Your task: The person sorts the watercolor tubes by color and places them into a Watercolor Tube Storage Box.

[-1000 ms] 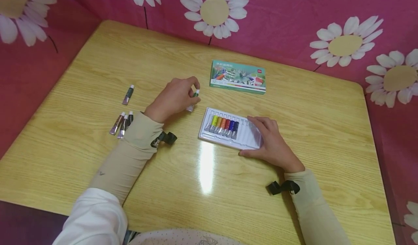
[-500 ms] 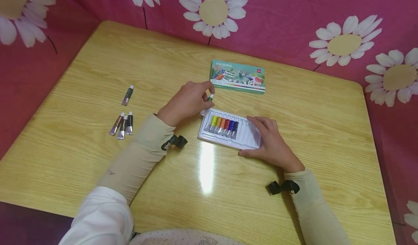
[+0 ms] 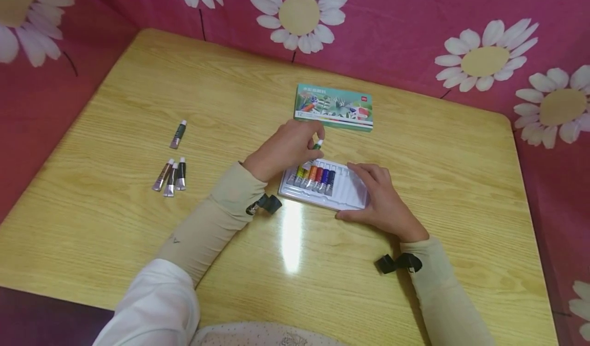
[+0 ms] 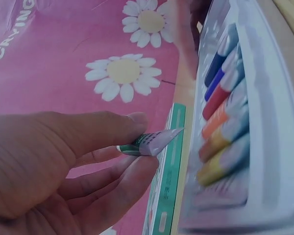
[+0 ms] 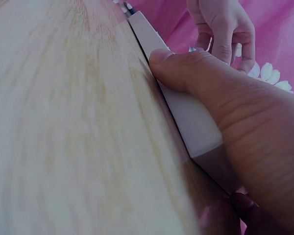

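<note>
Between thumb and fingertips my left hand (image 3: 286, 149) pinches a small green paint tube (image 4: 156, 141), its white cap upward in the head view. That hand is over the far left part of a white plastic tray (image 3: 354, 190). A row of several paint tubes (image 3: 319, 178), yellow through orange and red to dark blue, lies in the tray's slots; the left hand partly covers the row's left end. My right hand (image 3: 384, 202) grips the tray's right end, thumb (image 5: 181, 68) along the near side and fingers at the far side. Bare slots show beside the right hand.
Left on the wooden table (image 3: 221, 100) lie a dark green tube (image 3: 178, 134) and a close group of three tubes, one brown (image 3: 163, 175) and two dark. Behind the tray is a teal illustrated paint box (image 3: 334, 107). A pink daisy-print cloth (image 3: 392, 28) hangs behind the table.
My left hand has moved right with the green tube, from the table left of the tray to above the tray. The right hand and tray have stayed put.
</note>
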Demonstrator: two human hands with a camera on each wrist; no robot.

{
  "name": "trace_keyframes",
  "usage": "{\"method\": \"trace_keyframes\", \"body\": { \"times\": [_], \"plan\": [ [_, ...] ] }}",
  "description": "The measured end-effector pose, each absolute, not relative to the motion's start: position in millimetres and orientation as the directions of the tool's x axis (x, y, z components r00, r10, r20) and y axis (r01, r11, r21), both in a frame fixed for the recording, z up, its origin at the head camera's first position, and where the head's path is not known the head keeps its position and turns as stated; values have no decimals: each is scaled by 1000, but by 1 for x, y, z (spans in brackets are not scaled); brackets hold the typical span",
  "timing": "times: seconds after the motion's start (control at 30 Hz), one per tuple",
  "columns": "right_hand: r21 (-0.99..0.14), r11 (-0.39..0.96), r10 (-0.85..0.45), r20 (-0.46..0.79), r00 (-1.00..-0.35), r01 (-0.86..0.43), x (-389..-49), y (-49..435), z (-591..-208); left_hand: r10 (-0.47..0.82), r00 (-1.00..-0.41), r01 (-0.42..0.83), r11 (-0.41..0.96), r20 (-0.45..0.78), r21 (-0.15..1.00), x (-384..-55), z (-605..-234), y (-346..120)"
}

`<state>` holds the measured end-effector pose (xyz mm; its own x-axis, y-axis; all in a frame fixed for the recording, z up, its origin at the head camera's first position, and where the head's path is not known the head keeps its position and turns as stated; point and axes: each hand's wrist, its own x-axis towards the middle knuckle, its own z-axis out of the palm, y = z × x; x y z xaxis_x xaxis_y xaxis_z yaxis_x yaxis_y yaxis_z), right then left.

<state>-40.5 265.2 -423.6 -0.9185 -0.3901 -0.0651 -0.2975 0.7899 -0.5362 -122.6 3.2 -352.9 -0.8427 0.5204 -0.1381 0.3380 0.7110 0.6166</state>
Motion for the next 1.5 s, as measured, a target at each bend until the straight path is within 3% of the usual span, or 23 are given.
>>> {"method": "trace_keyframes", "body": {
  "times": [0.47, 1.5],
  "plan": [
    [-549, 775, -396, -39, -917, -312, -39, 265, -424, 603, -794, 448, 672, -83, 590, -115, -362, 34],
    [-544, 775, -403, -31, -915, -323, -40, 265, -424, 655, -747, 525, 687, -113, 502, -104, -379, 55]
  ]
}}
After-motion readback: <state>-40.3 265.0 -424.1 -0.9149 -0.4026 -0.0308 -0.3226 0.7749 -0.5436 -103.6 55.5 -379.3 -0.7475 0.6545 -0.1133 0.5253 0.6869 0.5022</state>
